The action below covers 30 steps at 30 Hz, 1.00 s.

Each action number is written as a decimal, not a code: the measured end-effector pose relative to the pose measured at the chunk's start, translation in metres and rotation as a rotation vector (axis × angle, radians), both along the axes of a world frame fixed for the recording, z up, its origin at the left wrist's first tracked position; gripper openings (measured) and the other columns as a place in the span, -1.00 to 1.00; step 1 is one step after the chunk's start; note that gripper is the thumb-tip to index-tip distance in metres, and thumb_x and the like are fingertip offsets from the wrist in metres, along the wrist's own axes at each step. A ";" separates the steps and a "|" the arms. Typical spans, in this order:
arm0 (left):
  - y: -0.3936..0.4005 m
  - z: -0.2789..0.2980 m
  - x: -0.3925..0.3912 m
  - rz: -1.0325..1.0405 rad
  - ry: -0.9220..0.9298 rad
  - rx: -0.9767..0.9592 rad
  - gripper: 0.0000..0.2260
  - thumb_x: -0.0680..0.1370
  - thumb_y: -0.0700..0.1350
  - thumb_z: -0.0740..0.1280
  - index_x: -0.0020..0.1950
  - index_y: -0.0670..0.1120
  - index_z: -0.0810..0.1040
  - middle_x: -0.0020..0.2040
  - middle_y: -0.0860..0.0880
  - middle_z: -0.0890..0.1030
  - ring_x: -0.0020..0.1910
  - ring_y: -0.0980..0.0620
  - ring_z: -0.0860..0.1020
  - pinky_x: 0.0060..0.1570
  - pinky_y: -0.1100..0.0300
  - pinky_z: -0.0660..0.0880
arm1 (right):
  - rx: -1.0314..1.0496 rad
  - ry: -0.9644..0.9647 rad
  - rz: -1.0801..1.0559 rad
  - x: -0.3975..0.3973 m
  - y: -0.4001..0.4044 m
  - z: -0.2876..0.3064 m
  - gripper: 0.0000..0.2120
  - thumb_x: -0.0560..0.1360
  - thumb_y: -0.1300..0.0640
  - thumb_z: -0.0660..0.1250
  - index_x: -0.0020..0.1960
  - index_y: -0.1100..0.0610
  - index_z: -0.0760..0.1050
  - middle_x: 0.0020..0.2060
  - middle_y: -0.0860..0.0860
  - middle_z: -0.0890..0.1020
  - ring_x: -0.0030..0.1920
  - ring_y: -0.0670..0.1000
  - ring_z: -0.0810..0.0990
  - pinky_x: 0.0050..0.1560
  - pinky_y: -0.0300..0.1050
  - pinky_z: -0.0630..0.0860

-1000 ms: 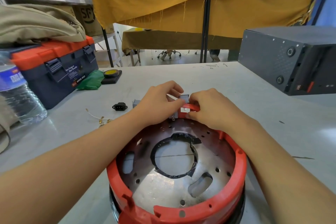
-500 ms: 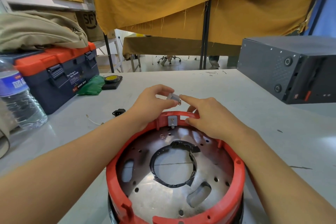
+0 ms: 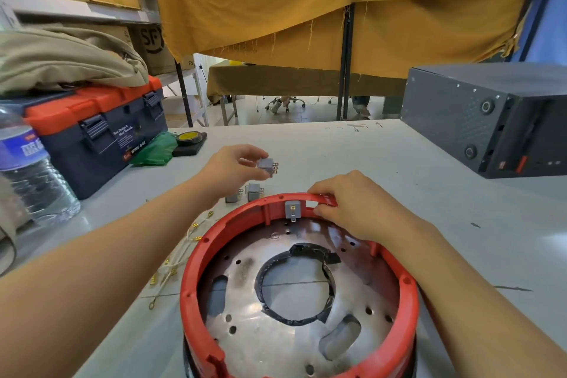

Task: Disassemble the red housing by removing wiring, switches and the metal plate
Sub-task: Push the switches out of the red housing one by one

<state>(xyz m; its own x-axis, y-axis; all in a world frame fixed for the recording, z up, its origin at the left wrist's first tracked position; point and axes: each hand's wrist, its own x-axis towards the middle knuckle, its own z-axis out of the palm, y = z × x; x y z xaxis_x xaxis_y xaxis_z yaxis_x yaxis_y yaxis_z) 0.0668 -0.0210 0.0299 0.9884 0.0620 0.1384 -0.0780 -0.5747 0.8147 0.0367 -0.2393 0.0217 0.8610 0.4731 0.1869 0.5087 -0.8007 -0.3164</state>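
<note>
Red housing (image 3: 408, 310) base cut off below

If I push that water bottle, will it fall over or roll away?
The bottle stands upright and tall, so a push near the top might tip it. It looks partly full, which probably steadies it. Once on its round side, it would likely roll across the smooth table.

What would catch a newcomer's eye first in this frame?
The big red housing fills the near centre of the table, with a holed metal plate inside it. The right hand grips its far rim beside a grey switch mounted there. The left hand pinches a removed switch above two loose switches beyond the rim.
</note>
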 end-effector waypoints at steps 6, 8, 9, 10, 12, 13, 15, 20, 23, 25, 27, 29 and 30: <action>-0.003 -0.018 0.021 -0.086 -0.085 0.389 -0.69 0.41 -0.19 0.47 0.15 -0.06 0.58 0.05 0.02 0.59 0.06 0.08 0.50 0.02 0.27 0.35 | 0.003 0.008 -0.008 -0.001 0.000 0.001 -0.78 0.53 0.08 0.30 0.16 -0.06 0.57 -0.02 0.02 0.63 -0.03 0.09 0.56 0.03 0.03 0.53; -0.002 -0.027 0.025 -0.110 -0.103 0.426 -0.72 0.42 -0.21 0.45 0.12 -0.11 0.59 0.05 -0.03 0.62 0.07 0.05 0.54 0.04 0.26 0.42 | 0.006 0.014 -0.010 -0.001 0.000 0.001 -0.78 0.54 0.07 0.30 0.16 -0.07 0.57 -0.03 0.02 0.62 -0.04 0.09 0.56 0.02 0.04 0.53; -0.001 -0.031 0.026 -0.118 -0.108 0.418 -0.75 0.43 -0.21 0.44 0.10 -0.13 0.60 0.05 -0.06 0.63 0.07 0.04 0.55 0.05 0.25 0.46 | 0.007 0.016 -0.009 -0.001 0.000 0.002 -0.78 0.54 0.08 0.30 0.16 -0.08 0.57 -0.03 0.03 0.62 -0.04 0.09 0.56 0.02 0.04 0.53; 0.000 -0.034 0.028 -0.123 -0.110 0.409 -0.77 0.45 -0.21 0.43 0.09 -0.15 0.60 0.04 -0.07 0.63 0.07 0.03 0.56 0.05 0.27 0.47 | 0.006 0.018 -0.009 -0.001 0.001 0.002 -0.78 0.54 0.08 0.30 0.16 -0.07 0.57 -0.03 0.03 0.62 -0.04 0.09 0.56 0.02 0.05 0.53; 0.002 -0.039 0.031 -0.132 -0.114 0.423 -0.78 0.46 -0.21 0.41 0.11 -0.16 0.60 0.05 -0.09 0.63 0.06 0.04 0.56 0.00 0.36 0.43 | -0.001 0.018 -0.010 -0.001 0.001 0.002 -0.78 0.54 0.08 0.30 0.16 -0.06 0.57 -0.04 0.03 0.62 -0.05 0.08 0.56 0.02 0.05 0.53; 0.002 -0.040 0.032 -0.138 -0.114 0.434 -0.76 0.46 -0.22 0.41 0.12 -0.17 0.60 0.06 -0.10 0.63 0.06 0.03 0.56 -0.01 0.37 0.42 | -0.004 0.017 -0.009 -0.001 0.001 0.002 -0.78 0.54 0.08 0.30 0.16 -0.06 0.57 -0.04 0.02 0.62 -0.05 0.07 0.55 0.01 0.04 0.53; 0.001 -0.042 0.034 -0.145 -0.110 0.448 -0.74 0.46 -0.24 0.41 0.15 -0.17 0.60 0.08 -0.12 0.63 0.08 0.00 0.56 0.04 0.31 0.45 | -0.005 0.018 -0.007 -0.002 0.001 0.003 -0.78 0.54 0.09 0.30 0.16 -0.04 0.57 -0.05 0.01 0.63 -0.06 0.06 0.56 0.01 0.04 0.53; 0.002 -0.045 0.036 -0.132 -0.112 0.510 -0.70 0.47 -0.21 0.41 0.20 -0.16 0.57 0.12 -0.13 0.62 0.15 -0.07 0.55 0.17 0.10 0.44 | -0.011 0.018 -0.003 -0.002 0.001 0.003 -0.79 0.54 0.09 0.30 0.15 -0.04 0.57 -0.07 0.01 0.63 -0.07 0.06 0.56 0.00 0.03 0.53; 0.003 -0.043 0.037 -0.121 -0.104 0.586 -0.62 0.47 -0.15 0.43 0.28 -0.12 0.52 0.24 -0.13 0.55 0.27 -0.08 0.45 0.27 0.11 0.33 | -0.016 0.018 -0.003 -0.002 0.002 0.003 -0.80 0.54 0.08 0.30 0.15 -0.04 0.57 -0.06 0.01 0.62 -0.07 0.06 0.56 0.01 0.04 0.53; 0.004 -0.038 0.034 -0.109 -0.142 0.575 -0.62 0.46 -0.14 0.44 0.26 -0.12 0.54 0.27 -0.12 0.52 0.32 -0.07 0.41 0.33 0.16 0.26 | -0.015 0.018 -0.003 -0.002 0.001 0.003 -0.79 0.54 0.08 0.30 0.15 -0.04 0.57 -0.06 0.01 0.62 -0.07 0.06 0.56 0.01 0.04 0.53; 0.003 -0.031 0.027 -0.090 -0.190 0.509 -0.70 0.47 -0.13 0.43 0.19 -0.12 0.59 0.26 -0.07 0.52 0.29 -0.01 0.43 0.27 0.25 0.24 | -0.010 0.022 -0.003 -0.001 0.001 0.003 -0.79 0.54 0.07 0.30 0.15 -0.05 0.57 -0.06 0.01 0.62 -0.08 0.06 0.56 0.00 0.04 0.54; 0.000 -0.024 0.017 -0.065 -0.183 0.381 -0.81 0.50 -0.11 0.40 0.09 -0.08 0.62 0.21 0.00 0.54 0.18 0.06 0.48 0.18 0.27 0.34 | -0.014 0.022 0.001 -0.001 0.001 0.002 -0.79 0.54 0.06 0.29 0.16 -0.05 0.57 -0.05 0.01 0.62 -0.07 0.06 0.56 0.00 0.04 0.54; -0.002 -0.020 0.012 -0.060 -0.157 0.302 -0.86 0.51 -0.09 0.38 0.04 -0.05 0.64 0.15 0.03 0.58 0.08 0.12 0.52 0.07 0.31 0.41 | -0.019 0.019 0.001 -0.001 0.001 0.002 -0.80 0.55 0.06 0.29 0.16 -0.05 0.57 -0.05 0.01 0.62 -0.07 0.06 0.56 0.01 0.04 0.53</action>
